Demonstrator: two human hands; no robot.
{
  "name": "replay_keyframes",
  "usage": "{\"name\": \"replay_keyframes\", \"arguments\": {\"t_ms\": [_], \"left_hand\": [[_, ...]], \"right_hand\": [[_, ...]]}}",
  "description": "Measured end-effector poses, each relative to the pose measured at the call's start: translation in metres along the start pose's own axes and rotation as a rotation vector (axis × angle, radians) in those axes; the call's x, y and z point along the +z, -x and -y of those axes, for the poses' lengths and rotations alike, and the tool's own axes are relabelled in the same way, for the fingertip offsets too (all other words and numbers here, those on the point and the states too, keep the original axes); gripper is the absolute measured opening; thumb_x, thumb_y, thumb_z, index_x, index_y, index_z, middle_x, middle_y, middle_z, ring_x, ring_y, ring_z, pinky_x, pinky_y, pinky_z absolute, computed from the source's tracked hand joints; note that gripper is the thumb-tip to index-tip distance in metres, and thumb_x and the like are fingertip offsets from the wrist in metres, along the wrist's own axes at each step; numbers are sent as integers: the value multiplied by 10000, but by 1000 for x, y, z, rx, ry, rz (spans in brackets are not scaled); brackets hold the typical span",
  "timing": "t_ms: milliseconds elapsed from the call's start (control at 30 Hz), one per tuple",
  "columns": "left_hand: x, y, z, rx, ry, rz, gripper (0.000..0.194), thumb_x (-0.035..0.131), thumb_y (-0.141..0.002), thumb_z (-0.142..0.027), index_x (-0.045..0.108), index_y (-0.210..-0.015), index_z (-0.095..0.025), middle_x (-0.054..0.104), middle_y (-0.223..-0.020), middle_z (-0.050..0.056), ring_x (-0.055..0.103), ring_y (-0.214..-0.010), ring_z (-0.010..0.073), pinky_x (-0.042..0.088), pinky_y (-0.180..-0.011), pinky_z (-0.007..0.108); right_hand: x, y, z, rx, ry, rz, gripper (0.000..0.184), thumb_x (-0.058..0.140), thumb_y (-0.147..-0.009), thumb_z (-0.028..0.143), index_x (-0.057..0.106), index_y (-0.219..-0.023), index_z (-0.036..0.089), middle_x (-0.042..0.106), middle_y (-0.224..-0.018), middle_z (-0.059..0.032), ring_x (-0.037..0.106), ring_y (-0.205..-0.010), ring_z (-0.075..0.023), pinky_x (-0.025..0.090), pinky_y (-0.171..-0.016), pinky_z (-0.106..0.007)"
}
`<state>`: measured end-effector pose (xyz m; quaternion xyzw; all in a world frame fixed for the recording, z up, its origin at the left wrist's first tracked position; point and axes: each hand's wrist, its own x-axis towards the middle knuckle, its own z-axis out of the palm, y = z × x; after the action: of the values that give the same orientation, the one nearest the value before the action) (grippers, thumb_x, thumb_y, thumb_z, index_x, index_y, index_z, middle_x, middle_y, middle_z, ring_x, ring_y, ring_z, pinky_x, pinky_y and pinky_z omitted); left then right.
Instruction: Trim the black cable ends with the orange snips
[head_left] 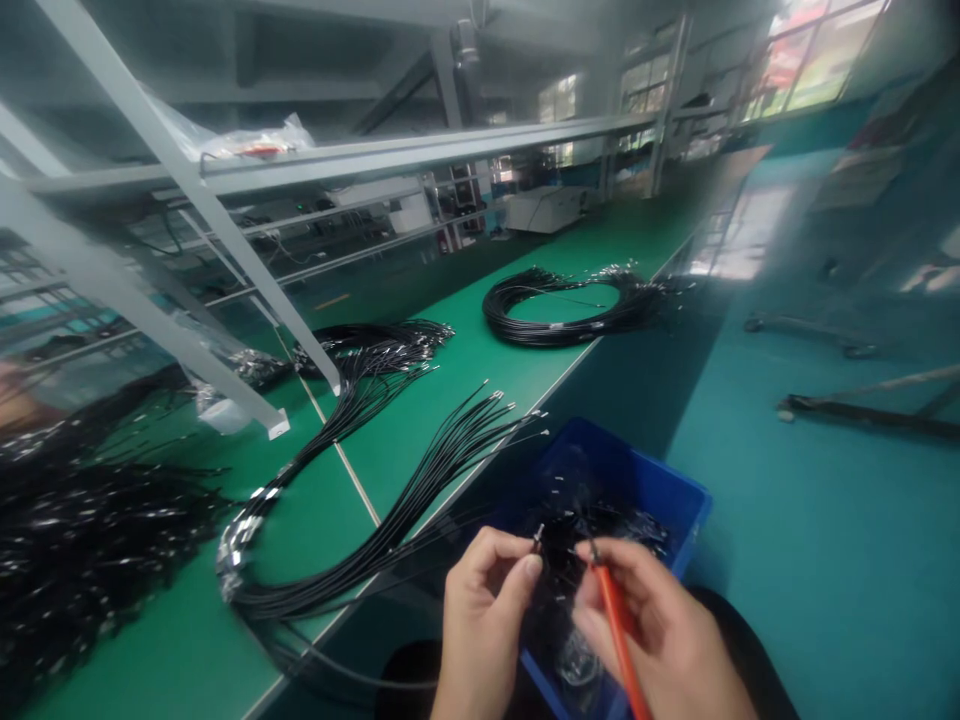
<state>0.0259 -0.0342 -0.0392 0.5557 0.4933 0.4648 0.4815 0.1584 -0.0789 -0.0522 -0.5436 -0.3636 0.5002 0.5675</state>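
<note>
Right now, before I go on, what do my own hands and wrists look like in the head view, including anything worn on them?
Both the left hand and the right hand are bare: no glove, ring or markings that I can make out. No sleeve, watch or bracelet shows before the picture's lower edge; anything farther up the arms is out of view.

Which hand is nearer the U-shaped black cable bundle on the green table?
The left. The left hand is just right of the bundle; the right hand is farther right, holding an orange tool.
</note>
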Motion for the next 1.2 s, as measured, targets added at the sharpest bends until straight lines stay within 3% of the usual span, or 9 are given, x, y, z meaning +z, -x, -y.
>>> {"name": "replay_keyframes", "arguments": {"t_ms": [67, 167, 333, 467, 567, 767, 933, 1100, 1200], "left_hand": [[2, 3, -1, 7, -24, 24, 104, 668, -742, -258, 657, -698, -165, 573, -648, 2, 506, -594, 136, 400, -562, 210], [6, 8, 1, 48, -74, 31, 133, 648, -756, -278, 663, -687, -165, 584, -659, 19, 531, -615, 157, 411, -583, 229], [9, 12, 3, 72, -89, -15, 151, 659, -734, -279, 658, -636, -164, 584, -634, 20, 528, -589, 154, 404, -561, 226], [9, 12, 0, -19, 6, -17, 144, 675, -717, -270, 641, -631, -160, 597, -637, 11, 513, -549, 130, 401, -534, 211], [9, 12, -1, -10, -9, -23, 145, 667, -727, -275, 641, -642, -161, 599, -648, 13, 529, -572, 137, 407, -547, 213], [11, 15, -1, 108, -230, -39, 155, 599, -778, -263, 639, -660, -171, 558, -634, 4, 520, -577, 144, 388, -545, 225], [11, 19, -3, 120, -303, -39, 143, 585, -791, -255, 643, -685, -178, 558, -648, 4, 520, -578, 144, 380, -542, 229], [5, 15, -4, 18, -181, -9, 129, 612, -776, -257, 633, -684, -170, 576, -667, 11, 532, -625, 155, 395, -580, 232], [-6, 8, -5, -95, -13, 33, 134, 630, -765, -268, 621, -692, -157, 553, -620, -11, 480, -580, 122, 374, -561, 209]], "right_hand": [[4, -5, 3, -142, 38, -115, 371, 671, -689, 261, 550, -1039, 231, 675, -892, -51, 635, -833, -221, 506, -747, -331], [13, -12, 11, -229, 69, -153, 345, 639, -727, 245, 532, -1054, 236, 668, -973, -67, 624, -898, -222, 501, -779, -344], [24, -13, 17, -182, -11, -175, 241, 656, -742, 288, 580, -958, 212, 656, -826, -32, 636, -776, -193, 527, -666, -277], [24, -9, 9, -117, -139, -174, 260, 676, -728, 293, 585, -956, 207, 659, -787, -34, 642, -784, -199, 543, -686, -282], [24, -8, 6, -103, -169, -173, 286, 683, -714, 286, 576, -969, 217, 659, -791, -28, 644, -791, -202, 542, -696, -290], [29, -8, 8, -138, -97, -240, 258, 668, -709, 289, 584, -947, 239, 659, -787, -8, 636, -772, -179, 531, -700, -262], [29, -8, 6, -155, 35, -247, 232, 603, -733, 282, 562, -961, 256, 666, -808, -11, 646, -783, -191, 526, -682, -278], [28, -2, 1, -210, 283, -266, 261, 568, -717, 254, 545, -977, 274, 688, -885, -29, 648, -779, -219, 508, -670, -323], [22, 1, -2, -213, 213, -136, 313, 602, -702, 231, 530, -1004, 265, 680, -893, -35, 641, -797, -208, 502, -678, -304]]}}
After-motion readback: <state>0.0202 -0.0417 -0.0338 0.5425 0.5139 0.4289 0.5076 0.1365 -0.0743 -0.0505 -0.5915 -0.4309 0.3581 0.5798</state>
